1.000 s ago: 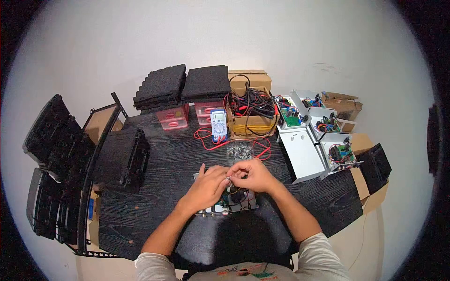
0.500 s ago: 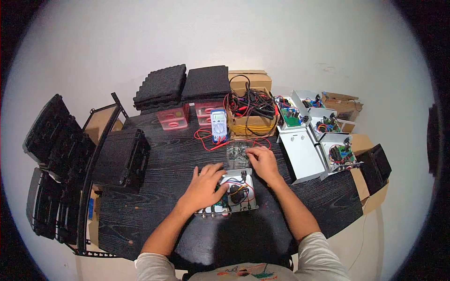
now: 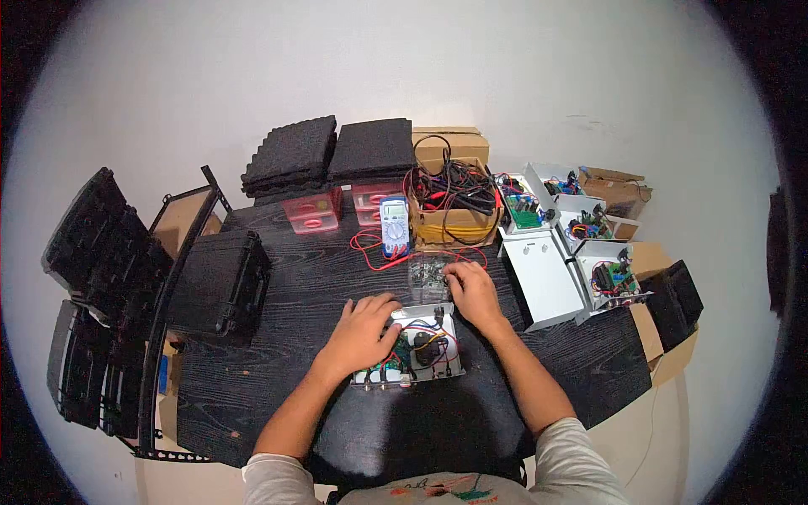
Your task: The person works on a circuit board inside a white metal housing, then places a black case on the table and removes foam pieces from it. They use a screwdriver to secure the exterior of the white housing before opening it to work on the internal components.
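An open white metal enclosure [image 3: 456, 347] with wires and a round black part [image 3: 427, 348] inside sits before me on the table. Over its left half lies my left hand [image 3: 362, 333], fingers extended, partly hiding a green circuit board [image 3: 394, 370]. Beyond the enclosure is a clear plastic bag or tray [image 3: 431, 295] of small metallic pieces. At its right side my right hand [image 3: 473, 293] has its fingertips drawn together; whatever is between them is too small to make out.
Behind the small parts stand a multimeter [image 3: 394, 225] with red leads and a cardboard box [image 3: 459, 231] full of cables. Several white enclosures with circuit boards [image 3: 543, 282] are at the right. A black case [image 3: 217, 282] is at the left, near pink drawers [image 3: 313, 212] and black foam [image 3: 290, 156].
My left hand has shifted slightly left, uncovering more of the circuit board. My right hand stays at the small parts with its fingers slightly moved.
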Motion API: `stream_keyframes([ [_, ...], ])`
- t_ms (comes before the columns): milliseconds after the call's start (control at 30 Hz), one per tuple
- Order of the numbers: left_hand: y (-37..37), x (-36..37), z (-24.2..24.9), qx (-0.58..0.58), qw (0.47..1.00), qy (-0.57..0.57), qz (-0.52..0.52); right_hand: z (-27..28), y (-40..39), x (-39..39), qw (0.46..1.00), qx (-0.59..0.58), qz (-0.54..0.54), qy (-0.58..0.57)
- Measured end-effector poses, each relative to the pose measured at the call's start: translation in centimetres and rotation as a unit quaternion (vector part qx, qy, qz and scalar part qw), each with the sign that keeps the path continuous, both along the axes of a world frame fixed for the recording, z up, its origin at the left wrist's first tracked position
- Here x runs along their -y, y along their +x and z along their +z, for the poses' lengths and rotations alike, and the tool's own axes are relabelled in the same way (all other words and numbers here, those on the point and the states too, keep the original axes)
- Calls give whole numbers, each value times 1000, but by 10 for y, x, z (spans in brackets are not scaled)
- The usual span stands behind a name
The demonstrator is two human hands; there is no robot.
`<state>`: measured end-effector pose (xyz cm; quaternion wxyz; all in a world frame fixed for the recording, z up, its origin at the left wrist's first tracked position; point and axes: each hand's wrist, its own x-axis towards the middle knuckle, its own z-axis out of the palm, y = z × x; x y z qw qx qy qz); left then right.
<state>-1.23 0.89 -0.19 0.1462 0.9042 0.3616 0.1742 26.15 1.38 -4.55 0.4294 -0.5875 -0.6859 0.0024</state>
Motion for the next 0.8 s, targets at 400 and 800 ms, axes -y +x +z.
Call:
stream_keyframes([
  [400, -12, -31, -15, 105, 989, -90, 42, 50, -19, 26, 965, 98, 205, -128],
  [800, -40, -87, -112, 471, 843, -237, 108, 66, -58, 68, 911, 216, 260, -237],
])
